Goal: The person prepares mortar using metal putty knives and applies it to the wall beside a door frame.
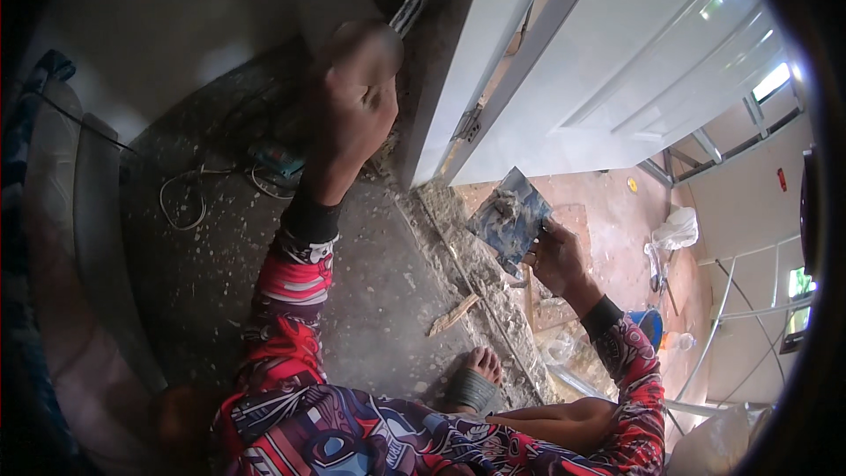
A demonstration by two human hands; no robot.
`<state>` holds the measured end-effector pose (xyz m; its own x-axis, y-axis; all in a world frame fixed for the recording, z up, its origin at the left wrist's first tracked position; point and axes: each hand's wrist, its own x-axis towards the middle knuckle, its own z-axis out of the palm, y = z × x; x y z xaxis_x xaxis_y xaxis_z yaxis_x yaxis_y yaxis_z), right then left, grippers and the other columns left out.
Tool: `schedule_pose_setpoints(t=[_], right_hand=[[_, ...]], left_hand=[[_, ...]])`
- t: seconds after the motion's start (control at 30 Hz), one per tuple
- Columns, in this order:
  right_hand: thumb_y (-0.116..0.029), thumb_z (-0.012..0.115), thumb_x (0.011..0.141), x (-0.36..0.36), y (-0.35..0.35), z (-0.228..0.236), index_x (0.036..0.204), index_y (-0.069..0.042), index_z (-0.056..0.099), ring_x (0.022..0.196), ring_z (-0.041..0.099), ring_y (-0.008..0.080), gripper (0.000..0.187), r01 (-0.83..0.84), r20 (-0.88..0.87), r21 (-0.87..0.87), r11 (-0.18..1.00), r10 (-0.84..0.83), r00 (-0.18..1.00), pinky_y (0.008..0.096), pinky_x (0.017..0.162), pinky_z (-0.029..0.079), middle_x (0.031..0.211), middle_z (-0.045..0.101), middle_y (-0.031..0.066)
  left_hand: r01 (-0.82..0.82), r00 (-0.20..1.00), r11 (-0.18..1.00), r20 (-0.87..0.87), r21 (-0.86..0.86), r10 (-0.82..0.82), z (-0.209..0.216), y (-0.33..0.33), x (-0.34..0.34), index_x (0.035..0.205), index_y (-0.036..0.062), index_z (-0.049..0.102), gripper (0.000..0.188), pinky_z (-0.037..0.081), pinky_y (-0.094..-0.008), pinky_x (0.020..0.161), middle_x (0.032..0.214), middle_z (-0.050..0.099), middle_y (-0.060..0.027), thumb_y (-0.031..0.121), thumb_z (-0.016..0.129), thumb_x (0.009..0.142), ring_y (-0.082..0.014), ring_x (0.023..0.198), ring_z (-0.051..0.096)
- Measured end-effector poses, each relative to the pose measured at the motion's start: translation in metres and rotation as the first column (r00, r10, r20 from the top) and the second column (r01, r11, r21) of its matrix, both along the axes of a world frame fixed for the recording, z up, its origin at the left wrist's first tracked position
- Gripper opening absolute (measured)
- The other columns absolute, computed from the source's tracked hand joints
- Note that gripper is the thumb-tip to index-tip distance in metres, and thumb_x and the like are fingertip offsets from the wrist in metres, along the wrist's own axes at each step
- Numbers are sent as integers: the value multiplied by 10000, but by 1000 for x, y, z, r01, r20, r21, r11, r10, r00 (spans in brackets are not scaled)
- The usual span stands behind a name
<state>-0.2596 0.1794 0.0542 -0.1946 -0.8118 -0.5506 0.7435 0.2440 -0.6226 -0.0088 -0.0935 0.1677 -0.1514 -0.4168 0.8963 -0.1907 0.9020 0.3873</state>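
My left hand (359, 119) is raised beside the door frame, its fingers closed round a narrow flat tool. The tool's pale, smeared blade (412, 9) points up toward the rough wall edge; its handle is hidden and blur covers part of the fist, so the exact kind is unclear. Lower and to the right, my right hand (561, 263) grips the edge of a thin, dark, squarish plate (520, 227). A lump of grey mortar (506, 206) sits on top of the plate, with smears around it.
A white panelled door (608, 62) stands in its frame (485, 62). Rough broken concrete (467, 278) runs along the threshold, beside a wood strip (454, 315). A teal power tool (278, 159) and a white cord (201, 197) lie left; a blue bucket (649, 326) and plastic bag (677, 229) right.
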Motion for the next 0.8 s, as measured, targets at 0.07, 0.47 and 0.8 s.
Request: schedule_pose_setpoints(t=[0.07,0.47,0.8], right_hand=[[-261,384,1031,-3,2,-3,1228,-75,551,881,643,209,319,3,4,0,1000,-3,1000,300,637,477,1126,659,80],[-242,424,1016,5,1,-6,1188,-32,555,861,659,239,302,-12,-10,-34,999,11,1000,386,684,566,1085,653,118],[-101,426,1007,12,-17,25,1157,3,518,877,692,268,204,-9,-226,-194,981,-36,973,410,717,612,1043,640,132]], left_hand=[[85,989,990,-132,112,-70,1,9,0,960,-54,612,114,498,-387,681,909,610,-181,-32,568,858,-347,799,625],[23,986,991,-164,135,-1,-17,7,21,1031,-108,649,227,507,-321,665,868,713,-172,96,646,932,-195,774,684],[388,919,570,-349,725,-182,-88,105,37,1130,-70,601,217,486,-217,513,910,653,-63,62,597,959,-83,634,585]])
